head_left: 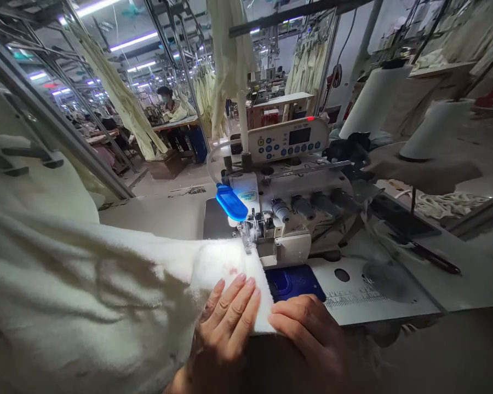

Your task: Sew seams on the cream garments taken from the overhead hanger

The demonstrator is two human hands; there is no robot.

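White fleece fabric [217,262] lies under the presser foot [248,241] of an overlock sewing machine [267,191], its right edge lined up with the foot. My left hand [230,317] rests on the fleece just in front of the foot, fingers stretched out and lying flat. At the fabric's near right corner, my right hand [304,325] is closed, its fingertips pinching the edge; the thumb is hidden. A blue plastic piece [231,202] sits at the machine's head, above and left of the foot. The rest of the fleece spreads in folds to the left.
The machine's control panel [287,139] faces me. Thread cones [433,128] stand at the right, and dark-handled scissors [435,257] lie on the table's right side. Pale garment pieces [232,60] hang overhead. A person [172,104] sits farther back.
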